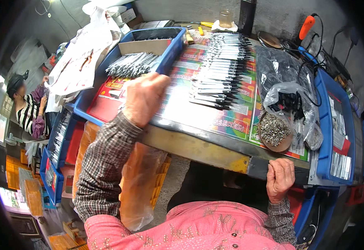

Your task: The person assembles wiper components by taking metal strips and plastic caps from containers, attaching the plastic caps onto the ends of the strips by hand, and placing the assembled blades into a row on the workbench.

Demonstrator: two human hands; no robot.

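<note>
My left hand is closed in a fist, a little smeared by motion, above the near right rim of a blue tray. Its fingers hide whatever they may hold. Inside that tray lies a heap of slim silver pen-like sticks, beside a red sheet. My right hand rests curled at the table's front edge, fingers bent together; anything in it is hidden. Between the hands, farther back, a long row of black-and-silver pens lies side by side on a colourful printed sheet.
A round dish of small metal pieces sits right of the pens, next to a clear bag of black parts. Another blue tray stands at far right. An orange-handled tool is behind. Another person sits at far left.
</note>
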